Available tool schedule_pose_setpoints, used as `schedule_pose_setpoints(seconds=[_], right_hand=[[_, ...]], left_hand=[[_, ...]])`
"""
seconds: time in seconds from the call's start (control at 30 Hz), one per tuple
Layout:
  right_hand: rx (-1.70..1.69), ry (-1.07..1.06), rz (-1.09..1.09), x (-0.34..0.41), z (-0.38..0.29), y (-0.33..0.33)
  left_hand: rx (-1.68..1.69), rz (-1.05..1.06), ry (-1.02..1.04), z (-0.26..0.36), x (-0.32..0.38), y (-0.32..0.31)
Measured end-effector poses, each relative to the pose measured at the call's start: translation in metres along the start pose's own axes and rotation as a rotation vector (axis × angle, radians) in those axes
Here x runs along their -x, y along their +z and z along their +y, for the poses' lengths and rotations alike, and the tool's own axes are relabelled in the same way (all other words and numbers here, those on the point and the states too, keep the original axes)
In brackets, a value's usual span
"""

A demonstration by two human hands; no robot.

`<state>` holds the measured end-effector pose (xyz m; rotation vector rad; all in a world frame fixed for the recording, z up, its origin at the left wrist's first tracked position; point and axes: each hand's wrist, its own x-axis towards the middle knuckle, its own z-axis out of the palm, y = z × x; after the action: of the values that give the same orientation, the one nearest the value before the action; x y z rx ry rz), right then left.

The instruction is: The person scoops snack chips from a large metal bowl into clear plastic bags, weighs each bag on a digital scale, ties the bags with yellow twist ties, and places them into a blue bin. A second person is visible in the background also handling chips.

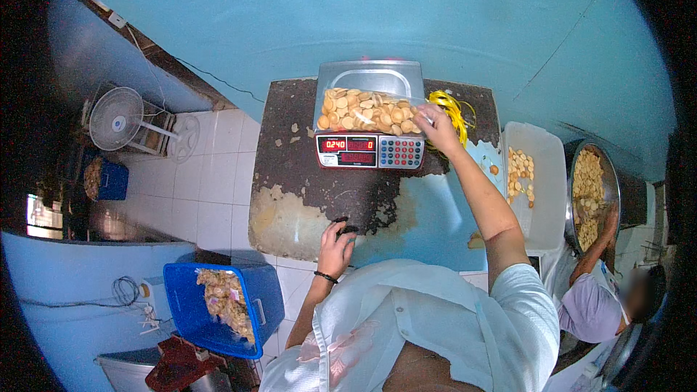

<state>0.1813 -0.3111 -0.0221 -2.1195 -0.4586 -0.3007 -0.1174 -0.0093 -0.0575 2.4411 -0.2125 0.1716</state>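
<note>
A clear plastic bag of round, flat biscuits [367, 111] lies on the metal pan of a digital scale [371, 151], whose red display reads 0.240. At the bag's right end is my right hand [434, 125], its fingers closed on the plastic. My left hand [336, 245] is near the table's front edge, fingers bent and apart, with nothing seen in it. A bundle of yellow ties or ribbon [451, 114] lies just right of the scale, beside my right hand.
The worn table [348, 190] stands against a blue wall. Right of it are a white tub [547, 185] with biscuits and a large metal bowl [588, 196] where another person reaches in. A blue bin [212, 310] of filled bags stands lower left; a fan [117, 120] is farther left.
</note>
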Motion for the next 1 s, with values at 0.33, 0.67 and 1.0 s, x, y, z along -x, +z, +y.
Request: schedule_pose_setpoints(seconds=[0.33, 0.67, 1.0], right_hand=[[0.332, -0.058, -0.127, 0.003, -0.021, -0.001], [-1.082, 0.627, 0.673, 0.063, 0.028, -0.082], [-0.239, 0.466, 0.453, 0.078, 0.06, -0.05]], left_hand=[[-0.023, 0.005, 0.017, 0.001, -0.002, -0.001], [-0.026, 0.02, -0.005, -0.012, 0.01, -0.006], [-0.063, 0.034, 0.032, -0.01, 0.003, -0.01]])
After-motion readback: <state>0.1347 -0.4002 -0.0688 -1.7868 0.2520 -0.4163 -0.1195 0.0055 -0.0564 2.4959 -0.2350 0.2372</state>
